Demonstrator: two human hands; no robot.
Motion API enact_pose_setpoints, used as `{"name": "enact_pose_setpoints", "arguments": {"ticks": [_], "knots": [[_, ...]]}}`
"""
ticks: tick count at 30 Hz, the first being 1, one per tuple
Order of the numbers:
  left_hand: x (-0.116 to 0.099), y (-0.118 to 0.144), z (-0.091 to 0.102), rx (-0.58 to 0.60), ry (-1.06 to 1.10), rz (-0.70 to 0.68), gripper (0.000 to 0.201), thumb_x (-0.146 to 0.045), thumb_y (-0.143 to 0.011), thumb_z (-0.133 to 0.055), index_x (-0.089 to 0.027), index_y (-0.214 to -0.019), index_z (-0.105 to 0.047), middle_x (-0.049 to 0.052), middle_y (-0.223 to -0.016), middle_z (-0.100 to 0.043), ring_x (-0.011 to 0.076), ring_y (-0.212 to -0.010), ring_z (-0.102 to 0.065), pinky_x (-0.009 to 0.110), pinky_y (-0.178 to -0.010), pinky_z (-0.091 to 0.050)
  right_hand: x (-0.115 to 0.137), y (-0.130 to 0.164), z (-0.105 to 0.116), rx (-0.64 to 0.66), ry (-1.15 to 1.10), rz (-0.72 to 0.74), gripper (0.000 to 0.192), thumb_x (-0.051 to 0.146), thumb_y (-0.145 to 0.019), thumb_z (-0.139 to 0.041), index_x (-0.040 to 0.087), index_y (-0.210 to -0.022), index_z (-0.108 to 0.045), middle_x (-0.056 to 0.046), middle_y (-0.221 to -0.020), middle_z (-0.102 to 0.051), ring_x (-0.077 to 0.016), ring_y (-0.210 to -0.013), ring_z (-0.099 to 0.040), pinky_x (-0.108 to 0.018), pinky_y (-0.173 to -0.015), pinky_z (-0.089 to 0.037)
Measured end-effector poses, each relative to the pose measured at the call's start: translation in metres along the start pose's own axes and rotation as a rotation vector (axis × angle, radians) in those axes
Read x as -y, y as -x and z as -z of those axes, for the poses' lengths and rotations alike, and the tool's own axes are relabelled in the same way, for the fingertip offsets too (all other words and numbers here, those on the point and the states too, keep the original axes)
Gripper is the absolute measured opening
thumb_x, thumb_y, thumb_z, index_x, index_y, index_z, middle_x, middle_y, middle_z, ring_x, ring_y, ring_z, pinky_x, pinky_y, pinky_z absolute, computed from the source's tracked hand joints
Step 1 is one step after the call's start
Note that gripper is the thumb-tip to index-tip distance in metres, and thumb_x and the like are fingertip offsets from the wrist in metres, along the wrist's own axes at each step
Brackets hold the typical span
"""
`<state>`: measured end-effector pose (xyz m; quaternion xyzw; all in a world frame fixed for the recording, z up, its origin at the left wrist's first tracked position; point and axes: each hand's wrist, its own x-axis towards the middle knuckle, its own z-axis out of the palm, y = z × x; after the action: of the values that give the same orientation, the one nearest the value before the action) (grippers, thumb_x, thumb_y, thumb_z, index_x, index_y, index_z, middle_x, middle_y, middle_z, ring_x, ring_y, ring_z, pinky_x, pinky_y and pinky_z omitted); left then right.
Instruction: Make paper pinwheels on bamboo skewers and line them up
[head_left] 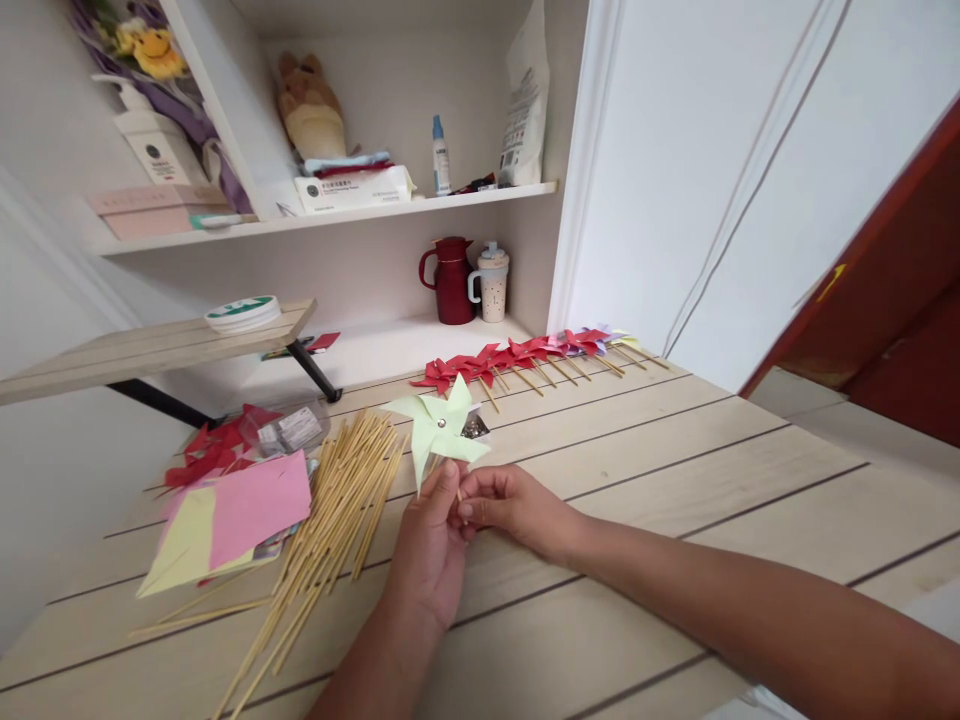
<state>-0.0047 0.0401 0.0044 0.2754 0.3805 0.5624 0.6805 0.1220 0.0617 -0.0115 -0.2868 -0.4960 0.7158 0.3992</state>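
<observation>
A pale green paper pinwheel (450,440) with a small metal fastener at its centre stands above the table, facing me. My left hand (435,550) is closed just under its blades, thumb pointing up. Beside it, my right hand (506,505) pinches the thin wooden stick below the blades, its fingers touching the left hand. Most of the stick is hidden by my fingers. Behind the pinwheel lies a small clear bag of metal fasteners (475,427), partly covered by a blade. Many loose wooden sticks (337,500) are heaped left of my hands.
Pink paper sheets (262,505) and a yellow sheet (180,545) lie at left, near red paper pieces (217,450). Finished red pinwheels (487,362) line the table's back edge. A raised wooden shelf (150,345) carries tape rolls (242,314). A red jug (452,282) stands behind.
</observation>
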Motion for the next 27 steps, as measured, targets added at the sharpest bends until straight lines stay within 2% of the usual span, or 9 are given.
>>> {"name": "enact_pose_setpoints", "arguments": {"ticks": [7,13,21,27], "knots": [[-0.0051,0.0017,-0.0009,0.071,-0.044,-0.047,0.034,-0.043,-0.072,-0.082,-0.018,-0.068,-0.059,-0.003,-0.067,-0.05,0.0091,-0.06,-0.042,0.023,-0.055,-0.034,-0.0023,-0.0012,0.0035,-0.02,0.042,0.012,0.036,0.045,-0.069,-0.086,0.014,-0.074,-0.066,0.001,-0.069,-0.066,-0.0114,-0.065,-0.06,-0.03,-0.071,-0.049],[-0.0042,0.0015,0.0007,-0.011,-0.156,-0.038,0.033,-0.041,-0.065,-0.087,-0.017,-0.085,-0.075,0.003,-0.08,-0.066,0.0125,-0.068,-0.054,0.025,-0.061,-0.04,0.0011,-0.0005,0.0045,0.002,0.031,0.016,0.034,0.044,-0.07,-0.085,0.014,-0.077,-0.069,0.0,-0.076,-0.067,-0.0113,-0.071,-0.061,-0.028,-0.075,-0.05],[-0.0036,-0.0005,0.0031,-0.048,-0.128,-0.028,0.034,-0.042,-0.061,-0.088,-0.017,-0.081,-0.077,0.005,-0.082,-0.07,0.0135,-0.069,-0.058,0.024,-0.056,-0.039,0.002,0.0003,0.0025,0.046,-0.023,0.039,0.035,0.044,-0.071,-0.085,0.015,-0.086,-0.07,0.001,-0.077,-0.065,-0.0114,-0.073,-0.06,-0.028,-0.074,-0.05],[-0.0061,-0.0044,0.008,-0.063,-0.069,-0.017,0.04,-0.044,-0.061,-0.089,-0.015,-0.087,-0.079,0.009,-0.091,-0.073,0.0166,-0.08,-0.061,0.026,-0.065,-0.046,0.0053,0.0017,0.0014,-0.028,-0.023,0.058,0.039,0.049,-0.075,-0.081,0.018,-0.092,-0.066,0.001,-0.083,-0.066,-0.0117,-0.07,-0.063,-0.03,-0.073,-0.053]]}}
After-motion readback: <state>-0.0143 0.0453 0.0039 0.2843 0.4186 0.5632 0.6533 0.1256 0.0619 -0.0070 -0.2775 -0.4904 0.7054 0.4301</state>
